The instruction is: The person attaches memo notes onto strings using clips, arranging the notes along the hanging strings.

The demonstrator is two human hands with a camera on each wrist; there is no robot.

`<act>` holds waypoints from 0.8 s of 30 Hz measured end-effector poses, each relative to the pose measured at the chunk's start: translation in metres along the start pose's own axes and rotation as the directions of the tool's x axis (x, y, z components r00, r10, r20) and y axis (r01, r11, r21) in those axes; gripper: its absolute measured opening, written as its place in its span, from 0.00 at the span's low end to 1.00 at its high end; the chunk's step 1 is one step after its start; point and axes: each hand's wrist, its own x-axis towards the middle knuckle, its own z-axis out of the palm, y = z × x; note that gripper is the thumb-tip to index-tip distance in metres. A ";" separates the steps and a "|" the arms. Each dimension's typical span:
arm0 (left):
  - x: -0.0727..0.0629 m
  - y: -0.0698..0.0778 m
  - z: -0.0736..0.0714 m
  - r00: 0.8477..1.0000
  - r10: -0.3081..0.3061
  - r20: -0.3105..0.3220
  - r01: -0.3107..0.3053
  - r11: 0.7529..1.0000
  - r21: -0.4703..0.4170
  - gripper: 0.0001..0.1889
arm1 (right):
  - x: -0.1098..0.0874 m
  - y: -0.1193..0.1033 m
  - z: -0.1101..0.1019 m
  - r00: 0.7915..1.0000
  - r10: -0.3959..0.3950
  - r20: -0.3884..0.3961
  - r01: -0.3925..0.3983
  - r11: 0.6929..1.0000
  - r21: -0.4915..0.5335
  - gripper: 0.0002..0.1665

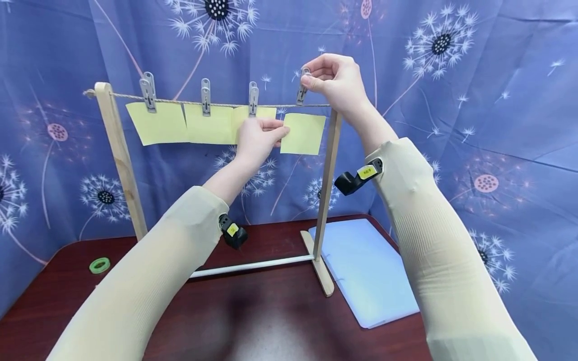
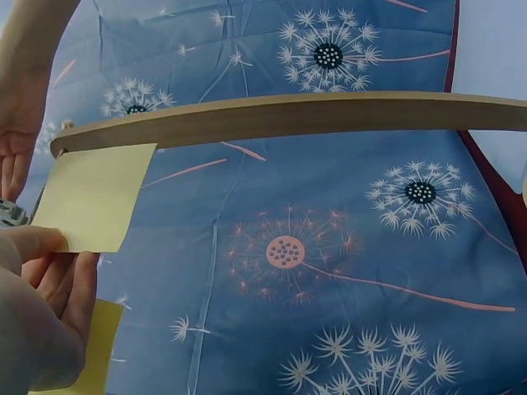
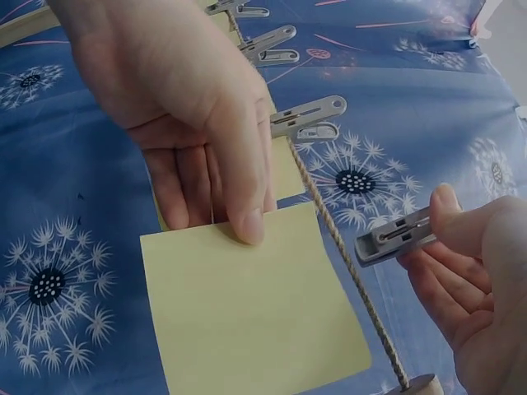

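Observation:
Between thumb and fingers my left hand (image 1: 257, 138) pinches the left edge of a yellow sticky note (image 1: 303, 134), held just below the rope (image 1: 226, 105). My right hand (image 1: 340, 82) grips a grey clothespin (image 3: 397, 239) by its upper end. In the right wrist view that clothespin is beside the rope, apart from the note. Three other yellow notes hang from the rope, each under a grey clothespin (image 1: 253, 98). The left hand partly covers the third hanging note (image 1: 239, 120).
A wooden post (image 1: 328, 185) and another post (image 1: 119, 155) hold the rope above a dark red table (image 1: 271, 311). A white bar (image 1: 253, 265) runs low between them. Pale blue sheets or a folder (image 1: 366, 271) lie right, green tape (image 1: 99, 265) left. Behind hangs a blue dandelion-print curtain (image 1: 451, 125).

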 end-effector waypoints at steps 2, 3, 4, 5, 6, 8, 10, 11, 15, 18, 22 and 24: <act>0.001 -0.001 -0.001 1.000 0.005 -0.016 -0.005 1.000 -0.002 0.15 | 0.001 -0.002 0.001 1.000 0.008 -0.004 -0.008 1.000 -0.009 0.08; 0.002 -0.001 -0.001 1.000 0.008 -0.022 -0.008 1.000 -0.004 0.15 | 0.001 -0.003 0.001 1.000 0.014 -0.006 -0.014 1.000 -0.011 0.07; 0.002 -0.002 -0.002 1.000 0.012 -0.027 -0.012 1.000 -0.006 0.15 | 0.002 -0.003 0.001 1.000 0.018 -0.010 -0.018 1.000 -0.013 0.07; 0.002 -0.002 -0.002 0.999 0.012 -0.032 -0.013 1.000 -0.014 0.15 | 0.002 -0.004 0.001 1.000 0.025 -0.014 -0.025 1.000 -0.017 0.06; 0.003 -0.002 -0.002 0.999 0.013 -0.037 -0.014 1.000 -0.019 0.15 | 0.002 -0.004 0.001 0.999 0.031 -0.017 -0.032 0.999 -0.022 0.05; 0.004 -0.002 -0.001 0.999 0.016 -0.043 -0.018 0.999 -0.031 0.15 | 0.002 -0.005 0.001 0.999 0.046 -0.022 -0.046 0.998 -0.034 0.03; 0.004 -0.003 -0.001 0.999 0.017 -0.044 -0.019 0.999 -0.036 0.15 | 0.002 -0.005 0.001 0.998 0.059 -0.015 -0.059 0.997 -0.056 0.02; 0.004 -0.003 0.000 0.999 0.015 -0.046 -0.017 0.999 -0.034 0.15 | 0.002 -0.004 0.001 0.998 0.065 -0.010 -0.066 0.996 -0.067 0.02; 0.003 -0.002 0.000 0.999 0.012 -0.047 -0.013 1.000 -0.017 0.15 | 0.002 -0.002 0.001 0.996 0.092 0.016 -0.090 0.990 -0.105 0.08; 0.003 -0.002 0.000 0.999 0.019 -0.047 -0.019 1.000 -0.009 0.16 | 0.001 -0.001 0.001 0.993 0.112 0.027 -0.108 0.987 -0.122 0.10; 0.004 -0.004 -0.001 0.998 0.039 -0.050 -0.040 0.999 -0.013 0.16 | 0.001 0.000 0.003 0.991 0.122 0.047 -0.114 0.982 -0.149 0.10; 0.004 -0.006 -0.001 0.998 0.043 -0.054 -0.045 0.999 -0.025 0.16 | 0.001 0.001 0.004 0.991 0.122 0.055 -0.112 0.981 -0.159 0.09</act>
